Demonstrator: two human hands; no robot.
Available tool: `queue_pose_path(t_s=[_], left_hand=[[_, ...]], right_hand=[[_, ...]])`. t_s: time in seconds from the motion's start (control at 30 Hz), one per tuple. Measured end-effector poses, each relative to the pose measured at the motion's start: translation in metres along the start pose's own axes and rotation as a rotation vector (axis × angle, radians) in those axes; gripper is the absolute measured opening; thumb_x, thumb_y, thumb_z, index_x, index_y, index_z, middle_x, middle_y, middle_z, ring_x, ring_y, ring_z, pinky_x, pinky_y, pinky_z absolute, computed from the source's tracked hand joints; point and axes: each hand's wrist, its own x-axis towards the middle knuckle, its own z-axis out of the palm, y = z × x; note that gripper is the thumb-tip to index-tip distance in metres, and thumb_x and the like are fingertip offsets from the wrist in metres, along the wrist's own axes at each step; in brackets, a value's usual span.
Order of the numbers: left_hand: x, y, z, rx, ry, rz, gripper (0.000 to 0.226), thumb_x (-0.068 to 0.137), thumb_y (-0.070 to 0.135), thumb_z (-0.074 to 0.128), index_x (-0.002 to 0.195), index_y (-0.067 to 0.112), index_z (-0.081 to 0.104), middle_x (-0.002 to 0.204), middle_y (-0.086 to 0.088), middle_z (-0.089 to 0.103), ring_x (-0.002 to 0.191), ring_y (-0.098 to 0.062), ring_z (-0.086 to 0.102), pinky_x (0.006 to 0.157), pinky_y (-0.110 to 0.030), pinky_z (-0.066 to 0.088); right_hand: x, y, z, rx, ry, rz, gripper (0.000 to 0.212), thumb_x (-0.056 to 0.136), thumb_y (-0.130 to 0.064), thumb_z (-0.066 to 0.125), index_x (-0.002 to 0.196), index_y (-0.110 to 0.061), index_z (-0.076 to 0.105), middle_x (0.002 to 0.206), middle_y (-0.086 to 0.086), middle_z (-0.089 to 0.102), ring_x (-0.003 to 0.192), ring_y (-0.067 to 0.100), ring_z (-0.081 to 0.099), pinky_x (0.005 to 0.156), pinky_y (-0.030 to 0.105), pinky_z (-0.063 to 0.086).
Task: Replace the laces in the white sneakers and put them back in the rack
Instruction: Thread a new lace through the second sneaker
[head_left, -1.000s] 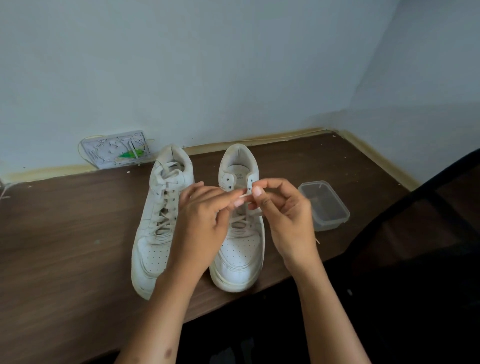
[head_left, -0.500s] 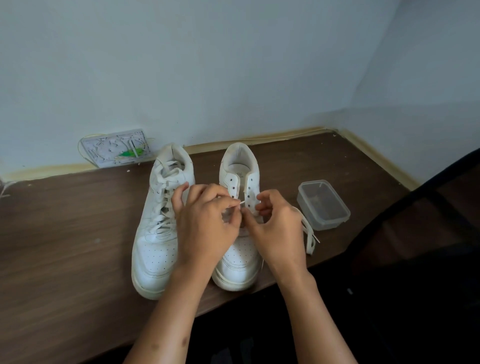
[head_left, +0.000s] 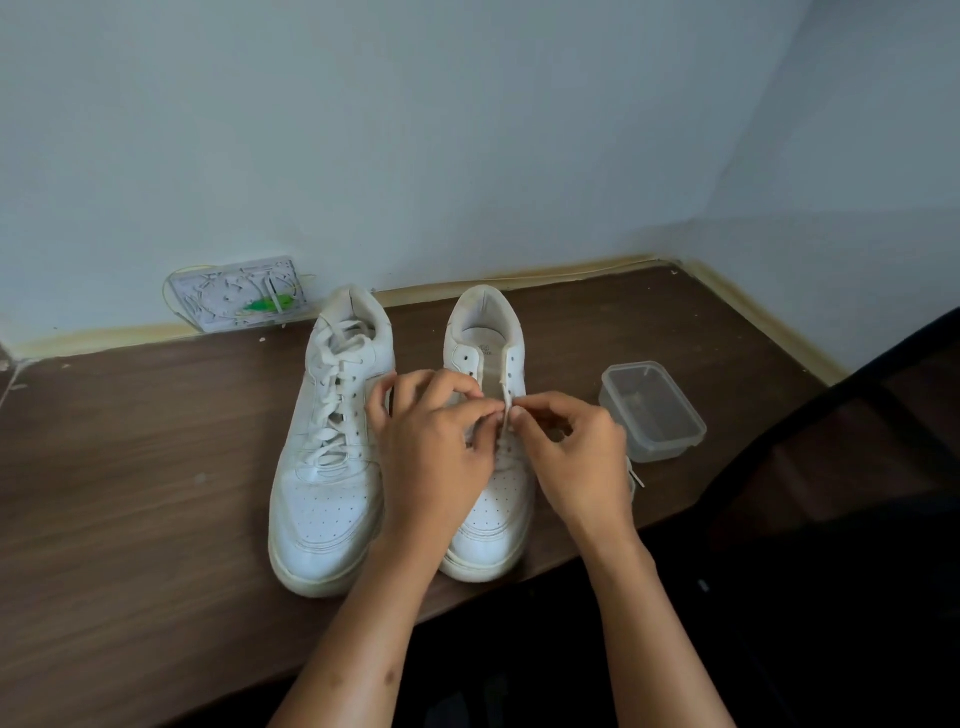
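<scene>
White lace (head_left: 505, 410) pinched by both hands over sneaker (head_left: 491, 519)

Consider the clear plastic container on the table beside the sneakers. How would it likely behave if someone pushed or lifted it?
The clear plastic container looks thin-walled and nearly empty, so it is probably light and would slide easily on the smooth wooden table. Its low, wide shape with a flat base suggests it would skid rather than tip. It sits close to the table's front edge, so a careless push might send it off.
</scene>
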Motion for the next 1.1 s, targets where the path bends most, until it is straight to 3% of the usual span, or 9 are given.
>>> queue_pose_path(t_s=[0.13, 0.27, 0.33, 0.47, 0.6, 0.8, 0.87, 0.97, 1.1], left_hand=[[0.001, 0.0, 0.001, -0.045, -0.058, -0.046, 0.01, 0.075, 0.023, 0.079, 0.082, 0.03, 0.077, 0.092, 0.014, 0.062, 0.094, -0.02, 0.055, 0.095, -0.047, 0.034], [0.0, -0.002, 0.001, -0.076, -0.089, -0.042, 0.011, 0.079, 0.021, 0.076, 0.088, 0.026, 0.077, 0.094, 0.01, 0.06, 0.091, -0.019, 0.056, 0.09, -0.047, 0.042], [0.001, -0.005, -0.001, -0.08, -0.117, 0.003, 0.017, 0.084, 0.029, 0.067, 0.098, 0.025, 0.076, 0.098, 0.009, 0.059, 0.092, -0.018, 0.056, 0.087, -0.049, 0.047], [0.0, -0.018, -0.02, -0.235, -0.207, 0.004, 0.043, 0.084, 0.037, 0.071, 0.124, 0.024, 0.066, 0.114, 0.009, 0.055, 0.105, -0.015, 0.057, 0.093, -0.044, 0.05], [-0.005, -0.032, -0.038, -0.195, -0.195, 0.088, 0.041, 0.085, 0.042, 0.068, 0.12, 0.02, 0.068, 0.115, 0.008, 0.057, 0.105, -0.01, 0.056, 0.096, -0.03, 0.045], [-0.032, -0.022, -0.045, -0.134, -0.388, 0.365, 0.046, 0.094, 0.049, 0.052, 0.129, 0.021, 0.064, 0.133, 0.011, 0.058, 0.123, -0.009, 0.052, 0.108, -0.032, 0.035], [-0.043, -0.015, -0.041, -0.057, -0.511, 0.453, 0.054, 0.098, 0.057, 0.041, 0.138, 0.022, 0.055, 0.145, 0.009, 0.05, 0.136, -0.006, 0.04, 0.114, -0.032, 0.025], [-0.052, -0.013, -0.035, 0.081, -0.593, 0.518, 0.062, 0.099, 0.062, 0.032, 0.142, 0.019, 0.046, 0.15, 0.005, 0.044, 0.146, -0.008, 0.023, 0.119, -0.034, 0.013], [-0.053, -0.014, -0.035, 0.1, -0.617, 0.525, 0.065, 0.101, 0.061, 0.028, 0.152, 0.021, 0.032, 0.159, 0.005, 0.028, 0.149, -0.008, 0.013, 0.12, -0.034, 0.007]], right_hand=[[0.004, 0.009, 0.006, -0.058, 0.011, -0.055, 0.007, 0.089, -0.015, 0.069, 0.087, -0.021, 0.072, 0.078, -0.014, 0.069, 0.078, -0.001, 0.064, 0.067, 0.011, 0.047], [0.007, 0.015, 0.014, -0.225, -0.042, -0.139, 0.013, 0.095, -0.016, 0.058, 0.088, -0.027, 0.057, 0.089, -0.007, 0.062, 0.087, 0.015, 0.059, 0.084, 0.045, 0.049], [0.008, 0.016, 0.01, -0.265, -0.001, -0.149, 0.018, 0.094, -0.011, 0.055, 0.085, -0.027, 0.052, 0.088, -0.008, 0.059, 0.086, 0.018, 0.057, 0.084, 0.05, 0.047], [0.016, 0.02, -0.019, -0.177, 0.25, 0.003, 0.026, 0.086, 0.008, 0.048, 0.082, -0.017, 0.052, 0.085, -0.002, 0.056, 0.08, 0.02, 0.055, 0.08, 0.047, 0.049], [0.018, 0.024, -0.046, -0.198, 0.439, 0.117, 0.005, 0.098, -0.014, 0.054, 0.096, -0.019, 0.054, 0.1, -0.009, 0.048, 0.087, 0.008, 0.051, 0.079, 0.031, 0.047], [0.016, 0.021, -0.017, -0.192, 0.087, -0.187, 0.013, 0.091, -0.016, 0.068, 0.104, -0.017, 0.069, 0.103, -0.007, 0.053, 0.087, -0.007, 0.056, 0.076, 0.008, 0.044], [0.016, 0.023, -0.005, -0.232, -0.034, -0.268, 0.01, 0.089, -0.016, 0.07, 0.099, -0.016, 0.072, 0.1, -0.005, 0.058, 0.089, 0.003, 0.059, 0.081, 0.019, 0.05], [0.016, 0.025, 0.004, -0.292, -0.019, -0.301, 0.003, 0.088, -0.013, 0.069, 0.091, -0.015, 0.07, 0.093, -0.004, 0.061, 0.087, 0.019, 0.059, 0.078, 0.038, 0.052], [0.019, 0.024, -0.009, -0.215, 0.207, -0.173, 0.016, 0.089, -0.001, 0.063, 0.088, -0.016, 0.069, 0.089, -0.004, 0.063, 0.077, 0.002, 0.058, 0.073, 0.023, 0.051]])
